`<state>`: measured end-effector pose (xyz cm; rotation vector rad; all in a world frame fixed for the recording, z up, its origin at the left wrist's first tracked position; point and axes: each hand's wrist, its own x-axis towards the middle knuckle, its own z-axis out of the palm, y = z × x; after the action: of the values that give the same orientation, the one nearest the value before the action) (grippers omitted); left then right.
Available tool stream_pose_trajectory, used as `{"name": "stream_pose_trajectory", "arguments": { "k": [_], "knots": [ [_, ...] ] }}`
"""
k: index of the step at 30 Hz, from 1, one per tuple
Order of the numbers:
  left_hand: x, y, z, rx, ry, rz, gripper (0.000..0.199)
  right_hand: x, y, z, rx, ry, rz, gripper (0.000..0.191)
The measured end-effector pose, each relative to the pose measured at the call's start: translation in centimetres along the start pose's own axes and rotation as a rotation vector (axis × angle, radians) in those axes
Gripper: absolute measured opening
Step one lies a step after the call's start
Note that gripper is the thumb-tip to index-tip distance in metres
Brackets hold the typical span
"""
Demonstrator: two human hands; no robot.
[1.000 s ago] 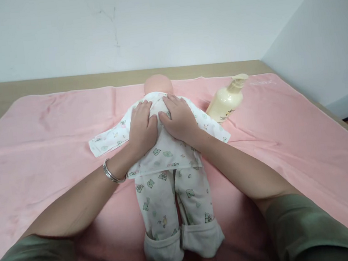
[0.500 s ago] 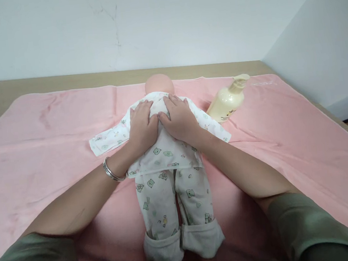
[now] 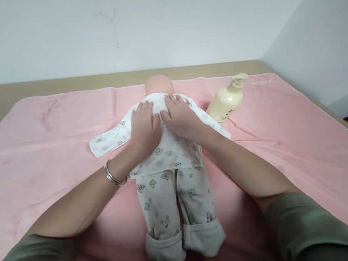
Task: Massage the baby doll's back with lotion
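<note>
A baby doll [image 3: 158, 85] lies on a pink cloth [image 3: 54, 161], its bare head toward the wall and its face not visible. It wears a white printed top [image 3: 167, 158] and matching trousers [image 3: 159, 199] with turned-up cuffs. My left hand [image 3: 145, 127] rests flat on the left side of the doll's upper torso, a silver bangle at the wrist. On the right side of the torso lies my right hand [image 3: 182, 117], its fingers spread near the collar. The two thumbs point toward each other with a small gap between them. Neither hand grips anything.
Right of the doll, a cream pump bottle [image 3: 225, 103] leans at a tilt beside its sleeve. The cloth covers most of a wooden surface [image 3: 71, 84], whose far edge meets a white wall [image 3: 180, 21]. Another wall rises at the right.
My left hand has slid slightly down and to the right on the top, and the thumbs are a little farther apart. The camera view has shifted slightly.
</note>
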<state>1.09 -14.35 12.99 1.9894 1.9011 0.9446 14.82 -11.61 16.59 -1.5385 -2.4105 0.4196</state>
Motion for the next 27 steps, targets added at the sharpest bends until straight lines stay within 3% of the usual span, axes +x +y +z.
{"name": "stream_pose_trajectory", "arguments": {
  "k": [5,12,16,22,27],
  "knots": [
    [-1.1,0.8,0.1,-0.039,-0.026,0.045,0.059,0.1,-0.1,0.4,0.002,0.023,0.040,0.063],
    [1.6,-0.6,-0.9,-0.132,-0.108,-0.100,0.062,-3.2,-2.7,-0.5,-0.207,-0.023,-0.086,0.059],
    [1.5,-0.8,-0.7,-0.132,-0.059,-0.073,0.059,-3.1,-2.2,-0.7,-0.205,-0.044,-0.122,0.055],
    [-1.8,1.5,-0.2,0.055,0.142,0.001,0.054,0.3,0.1,0.2,-0.084,0.038,-0.061,0.059],
    [-1.6,0.7,0.1,0.013,0.015,0.064,0.056,-0.9,-0.8,0.7,-0.155,0.102,-0.034,0.057]
  ]
}}
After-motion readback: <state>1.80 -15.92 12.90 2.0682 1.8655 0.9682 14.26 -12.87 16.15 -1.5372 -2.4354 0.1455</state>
